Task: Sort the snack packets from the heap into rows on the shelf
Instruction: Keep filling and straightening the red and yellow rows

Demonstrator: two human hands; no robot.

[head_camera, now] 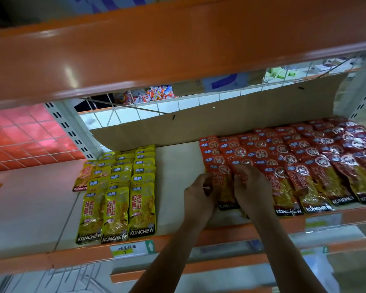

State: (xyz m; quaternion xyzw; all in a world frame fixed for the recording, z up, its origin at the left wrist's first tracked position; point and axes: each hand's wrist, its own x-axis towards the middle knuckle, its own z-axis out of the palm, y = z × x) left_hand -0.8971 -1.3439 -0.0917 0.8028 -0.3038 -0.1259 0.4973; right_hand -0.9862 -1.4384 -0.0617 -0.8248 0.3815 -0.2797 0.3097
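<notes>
Red snack packets lie in overlapping rows across the right half of the white shelf. Yellow snack packets sit in three rows on the left. My left hand grips the left edge of the front red packet in the leftmost red row. My right hand lies over the packets just to its right, fingers curled onto a red packet there. Both forearms reach in from the bottom of the view.
An orange beam of the shelf above hangs close overhead. A cardboard sheet stands along the back. A bare strip of shelf separates yellow and red rows. A price label is on the orange front edge. Pink goods show behind wire at left.
</notes>
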